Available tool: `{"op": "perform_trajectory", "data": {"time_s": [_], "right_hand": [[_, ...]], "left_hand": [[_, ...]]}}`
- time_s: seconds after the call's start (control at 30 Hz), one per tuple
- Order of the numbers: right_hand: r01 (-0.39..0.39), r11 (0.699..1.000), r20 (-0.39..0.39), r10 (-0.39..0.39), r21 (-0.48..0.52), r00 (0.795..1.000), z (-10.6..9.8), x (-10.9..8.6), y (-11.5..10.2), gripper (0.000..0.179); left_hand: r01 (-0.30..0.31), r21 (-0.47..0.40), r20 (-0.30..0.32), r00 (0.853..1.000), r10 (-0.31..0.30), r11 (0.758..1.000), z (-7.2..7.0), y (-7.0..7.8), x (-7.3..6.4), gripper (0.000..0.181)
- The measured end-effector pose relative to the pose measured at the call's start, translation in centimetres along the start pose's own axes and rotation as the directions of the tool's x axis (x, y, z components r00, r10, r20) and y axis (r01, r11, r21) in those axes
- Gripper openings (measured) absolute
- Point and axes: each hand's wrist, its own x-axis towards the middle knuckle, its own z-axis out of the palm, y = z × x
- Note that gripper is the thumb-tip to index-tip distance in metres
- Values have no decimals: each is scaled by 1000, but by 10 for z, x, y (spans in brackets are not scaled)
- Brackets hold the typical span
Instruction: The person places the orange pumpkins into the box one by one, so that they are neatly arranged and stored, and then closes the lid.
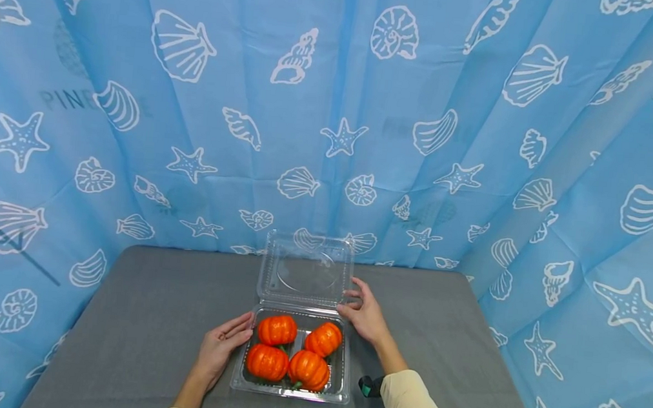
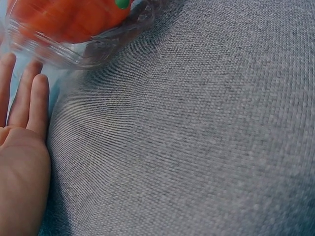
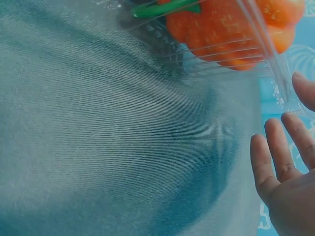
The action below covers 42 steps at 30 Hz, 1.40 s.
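Observation:
A clear plastic clamshell box (image 1: pixel 290 393) stands on the grey cloth with its lid (image 1: pixel 304 270) raised at the back. Inside its base sit several small orange pumpkins (image 1: pixel 268 362), some with green stems. My left hand (image 1: pixel 219 349) is at the box's left side, fingertips right at the rim near the hinge; its fingers look straight in the left wrist view. At the lid's lower right edge is my right hand (image 1: pixel 368 314), thumb and fingers apart and fairly straight. Its fingertips overlap the lid's edge in the head view.
Grey cloth (image 1: pixel 166 306) covers the table. A blue curtain (image 1: pixel 335 101) with white shell and starfish prints hangs behind it and along both sides. Dark wrist straps (image 1: pixel 370 387) show near the sleeves.

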Motion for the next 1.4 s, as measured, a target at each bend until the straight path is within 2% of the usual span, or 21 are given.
{"op": "perform_trajectory", "data": {"time_s": [0.2,0.77,0.97,1.2,1.4], "right_hand": [[-3,999,-88,-2,-49,996,3,8,17,59],[-19,997,-176,5,-77,984,-1,0,6,32],[8,997,-199,-24,-80,980,-1,-3,4,28],[3,998,-207,-16,-63,978,-2,-6,4,31],[3,998,-214,-16,-62,977,-4,-8,6,32]], "left_hand": [[-11,-20,-2,1000,11,1000,0,0,0,54],[-10,6,-14,1000,10,1000,-2,-2,-1,56],[-7,19,-8,1000,7,1000,-3,-2,-3,59],[-20,-18,-2,1000,20,1000,-1,-3,-3,58],[-6,-26,-1,1000,6,1000,-1,-4,-2,59]]}}
